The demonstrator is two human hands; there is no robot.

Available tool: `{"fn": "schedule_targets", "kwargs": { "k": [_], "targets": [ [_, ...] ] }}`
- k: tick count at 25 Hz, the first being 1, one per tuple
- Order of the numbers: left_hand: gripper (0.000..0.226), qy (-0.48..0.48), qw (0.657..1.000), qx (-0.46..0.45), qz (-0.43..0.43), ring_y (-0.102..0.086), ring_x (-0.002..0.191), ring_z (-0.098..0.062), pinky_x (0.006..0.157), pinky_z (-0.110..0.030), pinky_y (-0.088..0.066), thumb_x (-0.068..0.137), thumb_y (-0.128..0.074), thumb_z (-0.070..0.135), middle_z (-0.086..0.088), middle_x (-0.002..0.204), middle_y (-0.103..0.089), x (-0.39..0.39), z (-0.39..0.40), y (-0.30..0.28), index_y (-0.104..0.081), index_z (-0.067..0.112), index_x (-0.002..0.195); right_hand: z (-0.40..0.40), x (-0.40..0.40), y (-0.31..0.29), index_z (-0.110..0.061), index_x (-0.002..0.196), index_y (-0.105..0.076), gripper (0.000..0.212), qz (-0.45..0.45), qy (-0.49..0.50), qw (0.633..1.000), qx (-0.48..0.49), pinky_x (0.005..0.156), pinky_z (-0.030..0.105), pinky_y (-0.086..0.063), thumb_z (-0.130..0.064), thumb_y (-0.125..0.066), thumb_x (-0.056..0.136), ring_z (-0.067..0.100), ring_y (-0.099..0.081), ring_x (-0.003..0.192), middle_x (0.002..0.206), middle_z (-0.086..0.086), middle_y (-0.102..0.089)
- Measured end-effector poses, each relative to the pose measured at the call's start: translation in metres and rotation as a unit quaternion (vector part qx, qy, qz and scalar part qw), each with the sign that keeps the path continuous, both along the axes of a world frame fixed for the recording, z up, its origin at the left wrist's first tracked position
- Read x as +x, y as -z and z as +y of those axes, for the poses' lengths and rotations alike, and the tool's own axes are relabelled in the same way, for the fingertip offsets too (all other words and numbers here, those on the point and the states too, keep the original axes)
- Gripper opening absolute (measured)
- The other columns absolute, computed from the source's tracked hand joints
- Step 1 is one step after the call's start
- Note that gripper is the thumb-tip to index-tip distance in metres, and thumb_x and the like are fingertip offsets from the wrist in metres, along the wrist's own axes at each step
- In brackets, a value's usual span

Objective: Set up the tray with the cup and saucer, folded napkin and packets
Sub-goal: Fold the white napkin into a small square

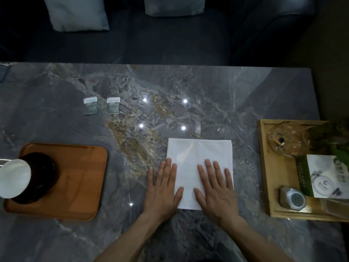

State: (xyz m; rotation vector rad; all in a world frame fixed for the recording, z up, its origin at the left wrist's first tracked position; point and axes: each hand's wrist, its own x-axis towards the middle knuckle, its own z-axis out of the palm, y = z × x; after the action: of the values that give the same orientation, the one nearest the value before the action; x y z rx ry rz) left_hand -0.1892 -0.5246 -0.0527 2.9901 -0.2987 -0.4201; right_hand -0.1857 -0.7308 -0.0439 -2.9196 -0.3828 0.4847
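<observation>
While packets [102, 105] bear unreadable print, hands flatten napkin [200, 156].

Bare marble table [188, 87] between tray [85, 167] and napkin [200, 154]; bamboo tray [264, 167] crowds right edge.

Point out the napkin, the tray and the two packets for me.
napkin [200, 150]: head view, bare upper middle.
tray [85, 178]: head view, bare floor.
packets [90, 105]: head view, left packet's face.

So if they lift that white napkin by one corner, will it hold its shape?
Probably not. The napkin lies thin and flat on the table under both flat hands, left hand and right hand, so it likely droops. It looks light, and may slide on the glossy surface.
</observation>
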Motion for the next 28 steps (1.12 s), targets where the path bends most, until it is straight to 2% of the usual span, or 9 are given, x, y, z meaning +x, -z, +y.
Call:
{"fn": "schedule_targets", "kwargs": {
  "k": [3, 5, 6, 10, 15, 18, 22, 26, 28],
  "targets": [
    [0.065, -0.001, 0.999, -0.016, -0.047, -0.027, 0.143, -0.031, 0.116, -0.058, -0.008, 0.093, -0.038, 0.049, -0.013, 0.156, -0.031, 0.007, 0.003, -0.005, -0.034, 0.013, 0.147, -0.004, 0.01, -0.009, -0.025, 0.155, -0.02, 0.065, -0.012, -0.003, 1.0, 0.019, 0.116, 0.05, -0.018, -0.056, -0.028, 0.098, 0.03, -0.017, 0.15, 0.163, 0.007, -0.017],
    [0.044, -0.016, 0.995, -0.037, -0.087, -0.047, 0.12, -0.029, 0.112, -0.054, -0.021, 0.092, -0.041, 0.045, -0.008, 0.13, -0.052, 0.031, 0.006, -0.014, -0.051, 0.019, 0.126, -0.014, 0.034, -0.018, -0.026, 0.143, -0.046, 0.054, -0.04, -0.005, 0.998, 0.044, 0.107, 0.048, -0.035, -0.052, -0.033, 0.097, 0.034, -0.045, 0.135, 0.15, 0.006, -0.046],
    [0.037, -0.024, 0.993, -0.039, -0.105, -0.05, 0.109, -0.028, 0.106, -0.051, -0.029, 0.091, -0.043, 0.043, -0.005, 0.119, -0.055, 0.048, 0.006, -0.02, -0.054, 0.02, 0.117, -0.02, 0.051, -0.022, -0.025, 0.139, -0.05, 0.052, -0.049, 0.001, 0.998, 0.042, 0.106, 0.047, -0.037, -0.052, -0.036, 0.096, 0.033, -0.047, 0.132, 0.147, 0.006, -0.049],
    [0.042, -0.017, 0.998, -0.043, -0.037, -0.048, 0.114, -0.031, 0.095, -0.045, -0.042, 0.087, -0.06, 0.037, -0.009, 0.128, -0.05, 0.119, 0.005, -0.045, -0.053, 0.018, 0.125, -0.044, 0.11, -0.033, -0.027, 0.149, -0.03, 0.062, 0.016, 0.022, 1.0, -0.01, 0.115, 0.048, -0.028, -0.05, -0.049, 0.094, 0.028, -0.029, 0.143, 0.157, 0.003, -0.031],
    [0.04, 0.032, 0.995, 0.003, 0.093, -0.055, 0.105, -0.035, 0.074, -0.037, -0.043, 0.082, -0.067, 0.026, -0.014, 0.119, -0.05, 0.162, 0.0, -0.064, -0.05, 0.015, 0.117, -0.047, 0.142, -0.045, -0.032, 0.134, -0.041, 0.063, 0.044, 0.012, 0.998, -0.039, 0.083, 0.042, -0.046, -0.041, -0.073, 0.08, 0.029, -0.055, 0.11, 0.13, 0.004, -0.051],
    [0.041, 0.034, 0.992, 0.036, 0.12, -0.057, 0.107, -0.036, 0.071, -0.038, -0.043, 0.081, -0.07, 0.019, -0.017, 0.118, -0.055, 0.171, -0.008, -0.067, -0.047, 0.014, 0.114, -0.042, 0.15, -0.044, -0.033, 0.12, -0.043, 0.052, 0.071, 0.021, 0.994, -0.078, 0.081, 0.043, -0.04, -0.044, -0.074, 0.079, 0.028, -0.055, 0.107, 0.118, 0.003, -0.06],
    [0.038, 0.063, 0.986, 0.061, 0.142, -0.055, 0.111, -0.03, 0.075, -0.037, -0.044, 0.08, -0.068, 0.017, -0.011, 0.118, -0.057, 0.178, -0.011, -0.069, -0.057, 0.017, 0.116, -0.043, 0.162, -0.049, -0.03, 0.124, -0.052, 0.056, 0.135, 0.012, 0.985, -0.103, 0.087, 0.045, -0.042, -0.051, -0.074, 0.077, 0.028, -0.048, 0.116, 0.122, 0.003, -0.056],
    [0.026, 0.077, 0.988, 0.009, 0.135, -0.055, 0.105, -0.03, 0.071, -0.035, -0.041, 0.081, -0.059, 0.015, -0.01, 0.112, -0.057, 0.168, -0.001, -0.064, -0.06, 0.017, 0.107, -0.044, 0.154, -0.05, -0.029, 0.102, -0.048, 0.036, 0.139, 0.052, 0.989, -0.006, 0.072, 0.034, -0.038, -0.034, -0.076, 0.078, 0.022, -0.051, 0.095, 0.115, 0.003, -0.06],
    [0.022, 0.076, 0.989, -0.025, 0.122, -0.054, 0.101, -0.029, 0.074, -0.037, -0.044, 0.083, -0.058, 0.017, -0.008, 0.109, -0.057, 0.158, 0.005, -0.068, -0.058, 0.016, 0.105, -0.045, 0.146, -0.057, -0.028, 0.103, -0.049, 0.031, 0.153, 0.071, 0.984, 0.052, 0.069, 0.032, -0.04, -0.028, -0.071, 0.082, 0.023, -0.057, 0.089, 0.111, 0.003, -0.065]
  ]
}}
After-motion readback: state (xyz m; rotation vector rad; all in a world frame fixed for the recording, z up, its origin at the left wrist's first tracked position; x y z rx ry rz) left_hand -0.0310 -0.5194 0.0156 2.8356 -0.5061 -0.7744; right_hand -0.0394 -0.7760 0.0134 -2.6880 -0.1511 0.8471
